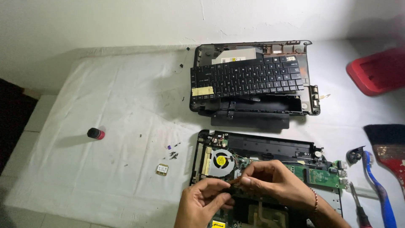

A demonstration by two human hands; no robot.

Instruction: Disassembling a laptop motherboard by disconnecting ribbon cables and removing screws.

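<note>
A white cloth [105,169] is spread over the surface. An opened laptop base [270,169] lies beneath both hands. A small dark component [233,184] is pinched between the left hand [202,202] and the right hand [270,179], above the motherboard, beside the fan [220,160].

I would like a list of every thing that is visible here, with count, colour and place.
white cloth: one, white, covers the surface
keyboard: one, black, lies on the laptop shell, top centre
laptop shell: one, black, top centre
laptop base: one, black with a green board, bottom centre
fan: one, grey and yellow, in the base at left
small card: one, gold, left of the base
screws: several, dark, near the card
small bottle: one, black and red, left
red tray: one, right edge
paintbrush: one, black bristles, right
toothbrush: one, blue, right
left hand: over the base, fingers pinched
right hand: meets the left hand
</note>
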